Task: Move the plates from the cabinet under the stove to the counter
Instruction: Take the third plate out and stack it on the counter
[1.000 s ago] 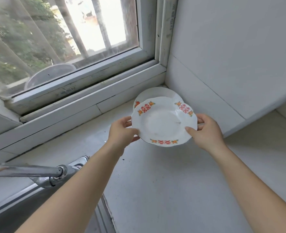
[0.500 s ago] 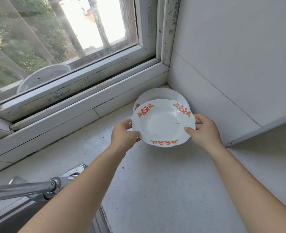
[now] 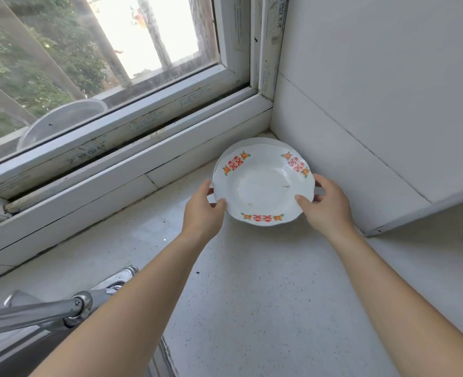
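A white plate [image 3: 263,186] with red and orange rim marks is held level between both hands in the far corner of the counter [image 3: 265,295]. My left hand [image 3: 203,210] grips its left rim and my right hand [image 3: 325,205] grips its right rim. Just beneath it lies another white plate [image 3: 248,144], mostly hidden, with only its far edge showing. Whether the two plates touch I cannot tell.
A white window sill and frame [image 3: 132,159] run along the back. A white wall [image 3: 374,104] closes the right side, with a ledge at its foot. A chrome tap [image 3: 48,311] reaches in at lower left above a sink.
Both hands have carried the plate away from me toward the corner and lower, so it now covers most of the plate underneath.
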